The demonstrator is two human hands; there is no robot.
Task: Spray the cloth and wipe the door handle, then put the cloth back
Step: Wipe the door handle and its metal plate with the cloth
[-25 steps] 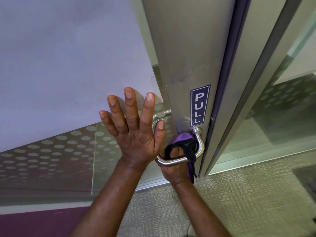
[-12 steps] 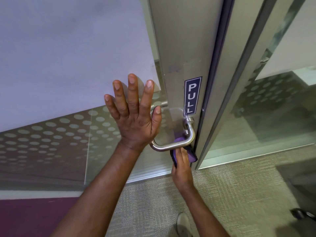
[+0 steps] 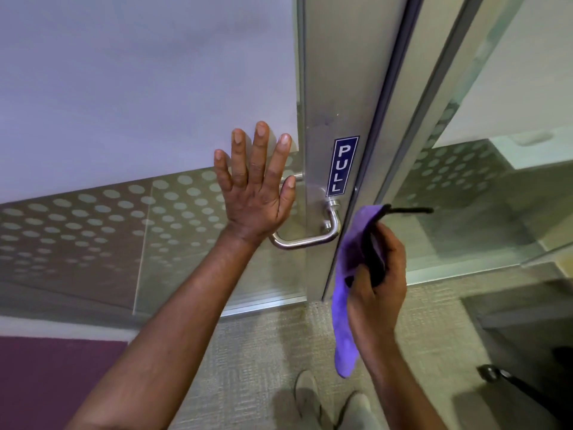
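A curved steel door handle (image 3: 313, 240) sticks out of the metal door stile under a blue PULL sign (image 3: 342, 166). My left hand (image 3: 254, 193) lies flat with spread fingers on the frosted glass just left of the handle. To the right of the handle and apart from it, my right hand (image 3: 383, 268) grips a purple cloth (image 3: 345, 308) with a black edge. The cloth hangs down from the hand, and a black strip of it sticks out to the right near its top.
The metal door stile (image 3: 341, 88) and a grey frame (image 3: 434, 88) run up the middle. Dotted frosted glass (image 3: 93, 225) fills the left. Grey carpet (image 3: 263, 352) lies below, with my shoes (image 3: 310, 395) on it. A dark wheeled object (image 3: 502, 377) sits at lower right.
My right hand has pulled the cloth off the handle and moved right and slightly up, away from the door. My left hand stays pressed flat on the glass.
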